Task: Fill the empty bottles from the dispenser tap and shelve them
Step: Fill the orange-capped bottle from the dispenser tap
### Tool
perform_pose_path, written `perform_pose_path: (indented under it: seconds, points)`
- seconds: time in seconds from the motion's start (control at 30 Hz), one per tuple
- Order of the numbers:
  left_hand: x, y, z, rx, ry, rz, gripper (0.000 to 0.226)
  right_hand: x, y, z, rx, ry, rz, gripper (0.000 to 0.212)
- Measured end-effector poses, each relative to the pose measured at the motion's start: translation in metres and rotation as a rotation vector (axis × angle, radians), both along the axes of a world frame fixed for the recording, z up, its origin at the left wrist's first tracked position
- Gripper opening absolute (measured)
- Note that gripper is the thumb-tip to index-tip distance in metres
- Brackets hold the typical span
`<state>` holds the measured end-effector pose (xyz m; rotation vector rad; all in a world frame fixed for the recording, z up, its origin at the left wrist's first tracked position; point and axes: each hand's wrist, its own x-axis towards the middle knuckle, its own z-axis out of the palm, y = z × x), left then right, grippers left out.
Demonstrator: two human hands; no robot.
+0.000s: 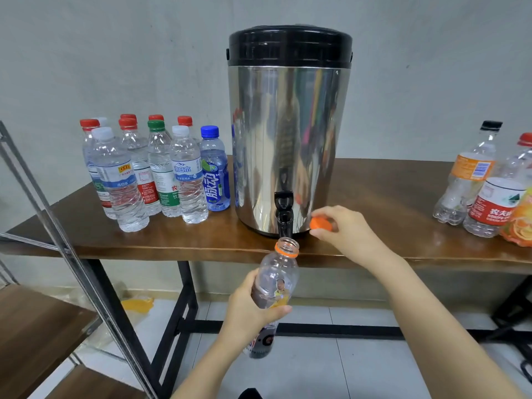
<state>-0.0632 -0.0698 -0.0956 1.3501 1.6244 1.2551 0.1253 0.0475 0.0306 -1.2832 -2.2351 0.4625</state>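
L hand (250,306): fingers wrapped round mid-body of open bottle (277,277), thumb across the front label. Bottle is upright w/ slight tilt, in front of the dispenser (289,125) and below table (388,197) edge, its orange-ringed mouth right under the tap (284,214) spout, nearly touching. Clear upper part looks empty.

R hand (342,226): fingers pinching the orange cap (320,222), just beside the dispenser base, right of the tap, low over the table.

Dispenser: steel drum, black lid, stands at the table's front edge, tap overhanging it.

Left of dispenser: capped bottles (155,168), approx 10, water inside, packed close. Well right of dispenser: empties (483,185), some leaning on each other.

Far left of dispenser, lower down: metal-frame shelf (34,326) w/ wood boards.
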Motion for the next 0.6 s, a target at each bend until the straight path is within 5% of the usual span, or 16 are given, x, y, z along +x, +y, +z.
perform_pose_path:
  seconds: [0.2, 0.47, 0.6]
  points:
    - [0.007, -0.005, -0.006, 0.007, -0.034, 0.016, 0.087, 0.003, 0.022, -0.042, -0.051, -0.286, -0.214, 0.040]
    - [0.014, 0.004, -0.011, -0.027, -0.139, 0.113, 0.078, -0.006, 0.028, -0.049, 0.038, -0.359, -0.276, 0.044]
    - [0.022, 0.012, -0.005, -0.005, -0.157, 0.156, 0.067, -0.011, 0.018, -0.036, 0.191, -0.215, -0.270, 0.044]
